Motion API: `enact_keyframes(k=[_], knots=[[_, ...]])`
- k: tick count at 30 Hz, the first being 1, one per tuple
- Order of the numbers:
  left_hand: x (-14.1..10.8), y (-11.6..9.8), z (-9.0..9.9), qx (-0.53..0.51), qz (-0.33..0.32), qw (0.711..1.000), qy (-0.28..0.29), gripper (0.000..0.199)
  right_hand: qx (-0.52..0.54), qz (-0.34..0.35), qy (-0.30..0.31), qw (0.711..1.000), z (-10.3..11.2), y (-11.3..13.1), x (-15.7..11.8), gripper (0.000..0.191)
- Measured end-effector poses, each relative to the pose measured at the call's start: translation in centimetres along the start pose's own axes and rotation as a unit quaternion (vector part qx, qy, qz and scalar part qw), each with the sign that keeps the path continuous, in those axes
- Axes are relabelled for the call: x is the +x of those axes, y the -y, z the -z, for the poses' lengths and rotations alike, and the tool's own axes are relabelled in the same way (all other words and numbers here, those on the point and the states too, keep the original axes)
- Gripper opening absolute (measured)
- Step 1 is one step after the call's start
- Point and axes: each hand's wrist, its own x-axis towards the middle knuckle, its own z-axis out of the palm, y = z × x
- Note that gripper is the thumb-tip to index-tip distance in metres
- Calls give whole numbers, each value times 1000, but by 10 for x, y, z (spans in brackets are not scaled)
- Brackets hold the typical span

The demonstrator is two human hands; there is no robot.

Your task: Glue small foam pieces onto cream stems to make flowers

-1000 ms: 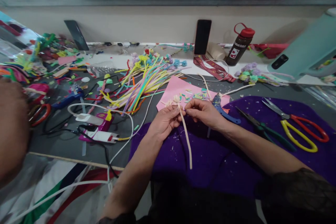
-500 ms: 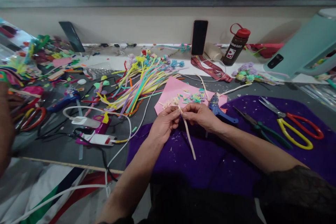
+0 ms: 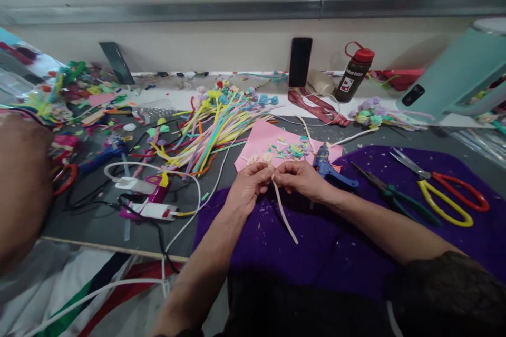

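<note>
My left hand (image 3: 251, 184) pinches a cream pipe cleaner (image 3: 283, 216) near its upper end, over the near edge of a pink sheet (image 3: 256, 139). Touching the same spot from the right, my right hand (image 3: 294, 176) has its fingers closed on the pipe cleaner. The long free end hangs down over purple cloth (image 3: 269, 247). Small cream fluffy loops (image 3: 266, 158) show just above my left fingertips; their lower part is hidden. Small coloured clippings (image 3: 290, 148) lie on the pink sheet behind my hands.
A blue glue gun (image 3: 326, 166), pliers (image 3: 389, 192) and red-yellow scissors (image 3: 446, 184) lie right. Coloured pipe cleaners (image 3: 213, 131) are heaped behind left. A power strip (image 3: 152, 197) with cables sits left. Another person's arm (image 3: 21, 189) reaches in at far left. A bottle (image 3: 353, 76) stands behind.
The other person's arm at the left has moved further into view. The pipe cleaner's free end has swung slightly right. My hands remain together, and the view has shifted a little.
</note>
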Motion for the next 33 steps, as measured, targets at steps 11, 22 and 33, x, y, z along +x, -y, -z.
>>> enact_keyframes(k=[11, 22, 33], knots=[[3, -28, 29, -71, -14, 997, 6, 12, -270, 135, 88, 949, 20, 18, 1, 9], [6, -18, 18, -13, 4, 999, 33, 10, -454, 43, -116, 882, 111, 37, -47, 19], [6, -15, 11, 34, 8, 999, 11, 18, -685, -72, -52, 723, 108, 10, -64, 47]])
